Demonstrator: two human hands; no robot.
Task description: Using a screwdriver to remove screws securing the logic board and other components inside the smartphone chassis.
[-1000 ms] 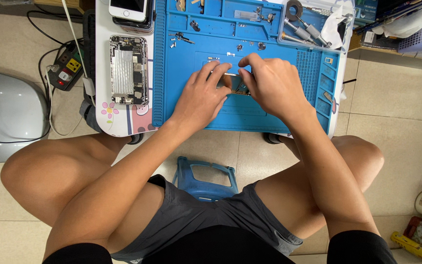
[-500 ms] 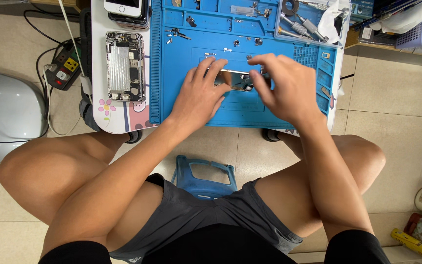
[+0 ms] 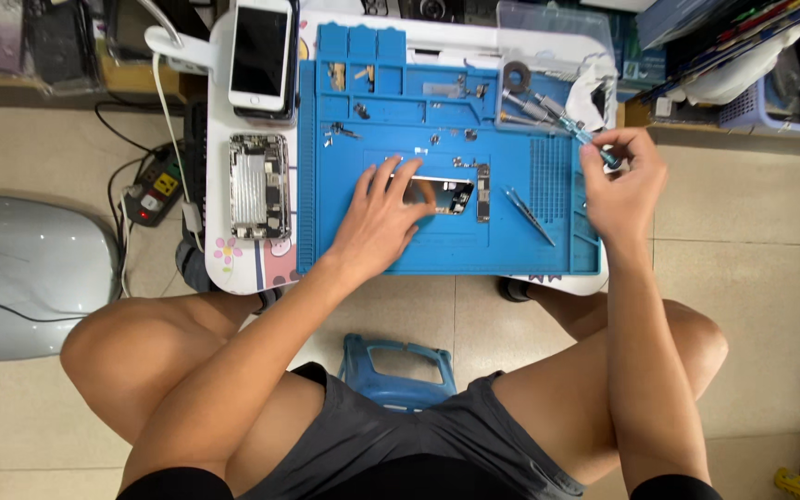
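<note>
the left hand (image 3: 383,218) lies spread flat, pinning the opened phone frame (image 3: 446,194) to the blue mat (image 3: 474,250) so it can't slide — the right hand (image 3: 624,185), off to its right, pinches a blue-tipped screwdriver (image 3: 578,130).

The left hand (image 3: 383,222) lies flat on the blue mat (image 3: 391,255), fingers (image 3: 398,178) spread over the left end of a phone board (image 3: 456,194) that sticks out to their right. Tweezers (image 3: 530,216) lie on the mat between the two hands, right of the board. The right hand (image 3: 624,190) is at the mat's right edge, fingertips (image 3: 604,148) pinched on a thin screwdriver (image 3: 571,130) whose shaft runs up and left from them. Small screws (image 3: 437,139) lie just above the left fingers. Left of them, off the mat, sit an opened phone (image 3: 257,185) and a white phone (image 3: 261,56).
</note>
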